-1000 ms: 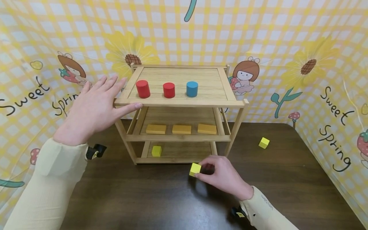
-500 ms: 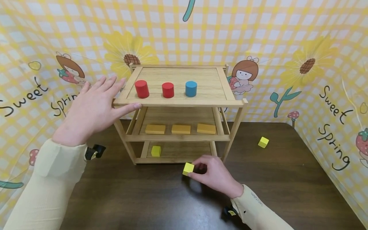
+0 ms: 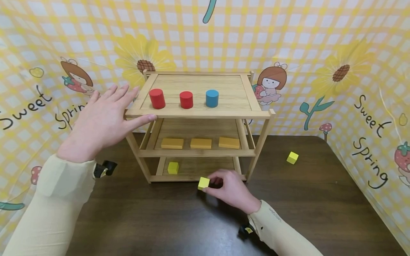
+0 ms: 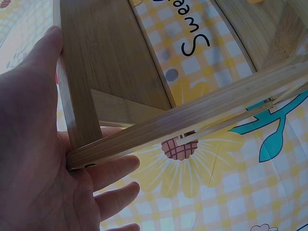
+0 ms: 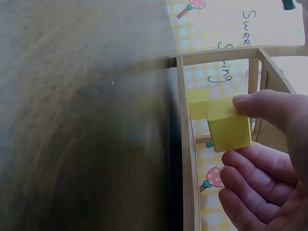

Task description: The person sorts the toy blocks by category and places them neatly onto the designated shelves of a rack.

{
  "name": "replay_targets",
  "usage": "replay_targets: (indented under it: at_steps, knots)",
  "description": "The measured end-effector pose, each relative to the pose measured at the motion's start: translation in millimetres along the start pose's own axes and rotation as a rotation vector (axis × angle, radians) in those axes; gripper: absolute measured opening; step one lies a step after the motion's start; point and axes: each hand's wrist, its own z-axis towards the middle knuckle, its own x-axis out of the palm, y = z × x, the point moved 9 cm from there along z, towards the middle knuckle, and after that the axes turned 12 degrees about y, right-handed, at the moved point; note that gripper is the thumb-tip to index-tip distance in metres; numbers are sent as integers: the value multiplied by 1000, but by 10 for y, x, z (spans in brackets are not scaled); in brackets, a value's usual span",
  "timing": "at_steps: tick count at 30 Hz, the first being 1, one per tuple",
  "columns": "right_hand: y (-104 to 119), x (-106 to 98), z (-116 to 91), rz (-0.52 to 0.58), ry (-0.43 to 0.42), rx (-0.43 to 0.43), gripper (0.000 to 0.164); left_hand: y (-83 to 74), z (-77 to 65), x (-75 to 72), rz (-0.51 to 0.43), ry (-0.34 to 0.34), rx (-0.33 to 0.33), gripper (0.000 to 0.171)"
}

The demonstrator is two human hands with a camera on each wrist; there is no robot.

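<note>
My right hand pinches a yellow cube between thumb and fingers, just in front of the lowest level of a wooden shelf rack. In the right wrist view that cube is seen close up, the thumb on one side and fingertips on the other. Another yellow cube sits at the left on the bottom shelf. My left hand rests on the rack's top left corner, fingers straight and spread, thumb along the front edge. The left wrist view shows the palm against the wooden corner.
On the top shelf stand two red cylinders and a blue cylinder. Three orange-yellow flat blocks lie in a row on the middle shelf. A third yellow cube lies on the dark table, right of the rack.
My right hand has moved left along the front of the rack with the yellow cube, and slightly toward the shelf. The left hand stays on the rack's corner.
</note>
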Motion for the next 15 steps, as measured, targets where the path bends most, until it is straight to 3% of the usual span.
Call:
replay_targets:
  at_steps: [15]
  knots:
    - [-86,95,177,83,15,86,29,-3,-1,2,4,4,4,98]
